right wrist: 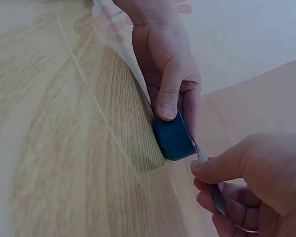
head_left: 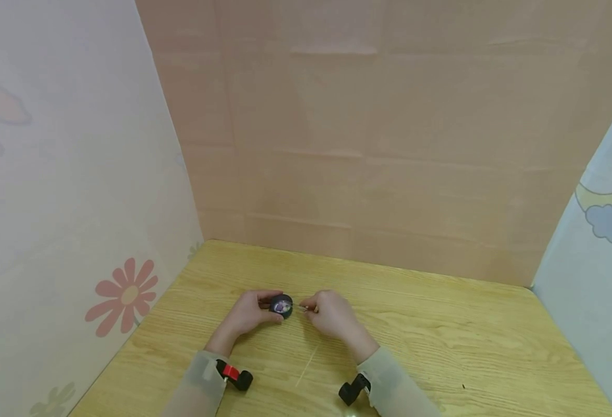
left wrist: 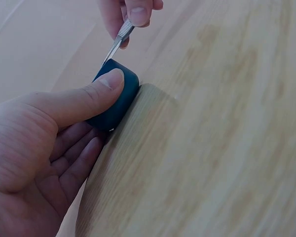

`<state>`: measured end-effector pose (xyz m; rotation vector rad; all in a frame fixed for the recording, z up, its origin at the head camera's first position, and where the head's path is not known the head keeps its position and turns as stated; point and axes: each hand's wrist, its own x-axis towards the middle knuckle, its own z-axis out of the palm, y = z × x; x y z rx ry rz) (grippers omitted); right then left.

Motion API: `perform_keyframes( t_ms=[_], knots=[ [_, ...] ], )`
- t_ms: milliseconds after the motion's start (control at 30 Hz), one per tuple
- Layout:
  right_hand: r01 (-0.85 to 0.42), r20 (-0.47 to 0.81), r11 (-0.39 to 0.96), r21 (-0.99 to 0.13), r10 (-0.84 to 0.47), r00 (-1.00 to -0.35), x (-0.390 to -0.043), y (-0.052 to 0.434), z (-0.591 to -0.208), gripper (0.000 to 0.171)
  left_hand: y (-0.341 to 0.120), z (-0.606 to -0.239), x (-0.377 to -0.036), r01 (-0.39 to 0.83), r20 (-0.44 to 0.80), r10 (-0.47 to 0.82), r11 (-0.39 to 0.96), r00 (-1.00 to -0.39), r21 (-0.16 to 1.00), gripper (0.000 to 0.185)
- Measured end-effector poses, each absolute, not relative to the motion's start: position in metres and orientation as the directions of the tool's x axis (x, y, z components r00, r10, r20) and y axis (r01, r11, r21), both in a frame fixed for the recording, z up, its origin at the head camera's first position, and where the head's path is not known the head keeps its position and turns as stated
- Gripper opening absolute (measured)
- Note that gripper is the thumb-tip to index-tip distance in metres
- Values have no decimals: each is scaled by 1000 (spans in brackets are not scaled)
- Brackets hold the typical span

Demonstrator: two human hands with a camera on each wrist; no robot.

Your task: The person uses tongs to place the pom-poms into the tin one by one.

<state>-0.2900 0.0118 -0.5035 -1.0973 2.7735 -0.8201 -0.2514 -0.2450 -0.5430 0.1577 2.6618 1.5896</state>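
Note:
My left hand (head_left: 250, 311) grips a small, thick, round dark-blue case (head_left: 281, 306) between thumb and fingers. A purple and white picture covers its face in the head view; the wrist views show its smooth blue side. The case stands on edge on the table, tilted. In my right hand (head_left: 332, 313) I pinch slim metal tweezers (left wrist: 121, 37) with a ridged grip. Their tip touches or lies just over the face of the case, and the exact contact is hidden in the wrist views. The right wrist view shows the tweezers' dark rear end (right wrist: 218, 200) below my thumb.
Both hands are over the wood-grain table (head_left: 441, 336). A thin pale line (head_left: 308, 364) runs along it between my forearms, and a tiny dark speck (head_left: 463, 386) lies at right. A tan paper wall (head_left: 363, 145) closes the back; patterned sheets (head_left: 76, 191) flank the sides.

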Motion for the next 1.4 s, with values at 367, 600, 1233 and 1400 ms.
perform_keyframes(
  t_ms=[367, 600, 1233, 1400],
  knots=[
    [-610, 134, 606, -510, -645, -752, -290, 16, -503, 20, -245, -543, -251, 65, 17, 104, 473, -994, 878, 59],
    [-538, 154, 637, -552, -556, -817, -294, 39, -506, 15, -243, -544, -250, 65, 11, 112, 489, -994, 870, 61],
    [-232, 85, 828, -510, -220, -972, -309, 206, -512, 24, -247, -545, -249, 67, 23, 97, 479, -995, 875, 61],
    [-213, 83, 835, -507, -198, -977, -306, 224, -516, 20, -245, -544, -250, 75, 31, 99, 486, -995, 871, 61]
  ],
)
